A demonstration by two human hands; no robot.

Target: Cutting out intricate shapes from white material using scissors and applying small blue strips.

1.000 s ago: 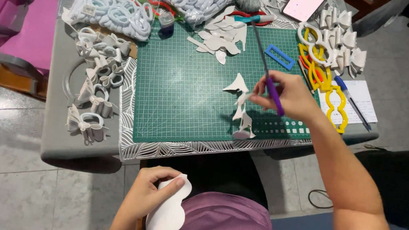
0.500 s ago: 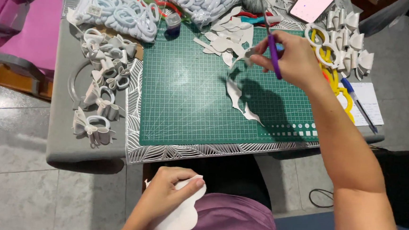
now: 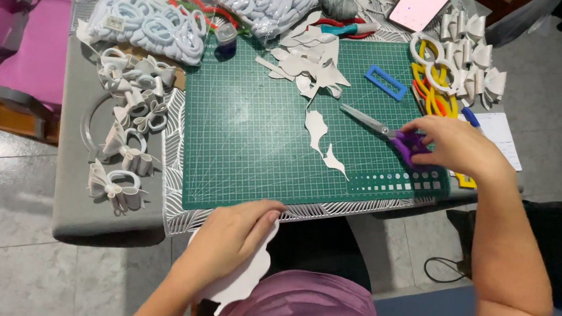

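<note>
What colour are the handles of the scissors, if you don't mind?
Purple; the scissors lie under the right hand in the head view.

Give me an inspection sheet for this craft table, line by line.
Surface: green cutting mat on a grey table.
Job's things: purple-handled scissors lying on the mat; white cut shape at the table edge.
Clutter: white scraps, finished bows, blue frame.
Hands: right hand on the scissor handles; left hand grips the white shape.
Cables: one on the floor.
Surroundings: pink chair, tiled floor.
</note>
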